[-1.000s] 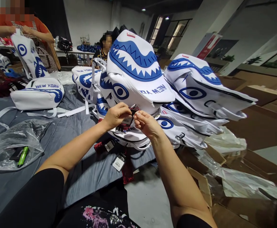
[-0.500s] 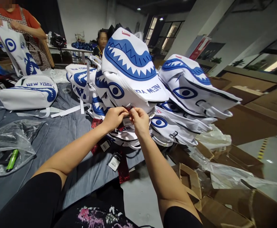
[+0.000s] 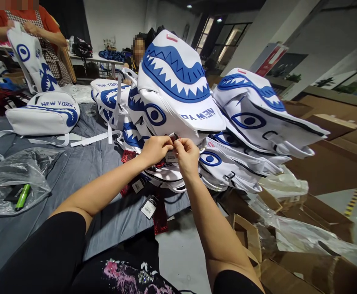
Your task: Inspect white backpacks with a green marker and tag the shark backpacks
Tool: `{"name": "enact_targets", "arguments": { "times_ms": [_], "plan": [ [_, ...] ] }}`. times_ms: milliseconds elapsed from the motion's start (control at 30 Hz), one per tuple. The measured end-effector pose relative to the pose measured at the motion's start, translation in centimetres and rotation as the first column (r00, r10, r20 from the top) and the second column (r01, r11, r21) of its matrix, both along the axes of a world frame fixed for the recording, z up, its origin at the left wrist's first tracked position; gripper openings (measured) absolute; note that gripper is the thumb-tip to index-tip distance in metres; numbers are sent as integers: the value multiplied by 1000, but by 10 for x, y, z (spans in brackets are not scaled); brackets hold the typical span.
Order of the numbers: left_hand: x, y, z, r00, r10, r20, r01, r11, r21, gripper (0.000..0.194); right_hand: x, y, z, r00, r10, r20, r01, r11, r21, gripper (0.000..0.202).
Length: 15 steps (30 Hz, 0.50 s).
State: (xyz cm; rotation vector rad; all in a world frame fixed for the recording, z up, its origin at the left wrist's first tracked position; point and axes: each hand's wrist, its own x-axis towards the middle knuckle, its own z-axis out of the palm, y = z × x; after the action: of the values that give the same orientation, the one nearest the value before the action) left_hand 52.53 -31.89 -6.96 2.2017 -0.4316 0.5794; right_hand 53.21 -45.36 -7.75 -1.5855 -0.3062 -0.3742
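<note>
By the left edge of the gray tabletop point(image 3: 71, 179), a crumpled clear plastic bag point(image 3: 40, 173), with a green pen-like tool point(image 3: 23, 197) visible through it; hard to tell whether inside or beneath. Farther back on the same side, a white backpack point(image 3: 43, 124), contents out of sight, long axis running left to right, one strap trailing left. At the near edge, toward the right corner, a barcode tag point(image 3: 149, 207) and, dropping past the edge, a red sequined strip point(image 3: 160, 220).

Above that corner, left hand point(image 3: 156, 150), fingertips pinched narrow on a small dark piece point(image 3: 173, 136). Just under the fingertips, a white label point(image 3: 171, 157), printed face toward the wearer, partly covered, long axis unclear. Right hand point(image 3: 187, 153) pinched on the same dark piece, close against the left.

Directly behind and above both hands, the top backpack point(image 3: 178, 77) of a stack, lettering upside down, long axis slanting down rightward. Beside it, another backpack point(image 3: 258, 104), narrow end pointing right. Beyond the right edge, open cardboard boxes point(image 3: 294, 271) with clear plastic sheeting point(image 3: 307, 230) among them.
</note>
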Motion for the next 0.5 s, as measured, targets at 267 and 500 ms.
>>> {"name": "enact_targets", "arguments": {
  "times_ms": [267, 500],
  "plan": [
    [4, -7, 9, 996, 80, -31, -76, 989, 125, 4, 4, -2, -3, 995, -64, 77, 68, 996, -49, 15],
    [5, -8, 12, 998, 51, -39, -46, 990, 136, 8, 6, -4, -5, 986, -80, 146, 96, 990, -104, 9]
  ]
}}
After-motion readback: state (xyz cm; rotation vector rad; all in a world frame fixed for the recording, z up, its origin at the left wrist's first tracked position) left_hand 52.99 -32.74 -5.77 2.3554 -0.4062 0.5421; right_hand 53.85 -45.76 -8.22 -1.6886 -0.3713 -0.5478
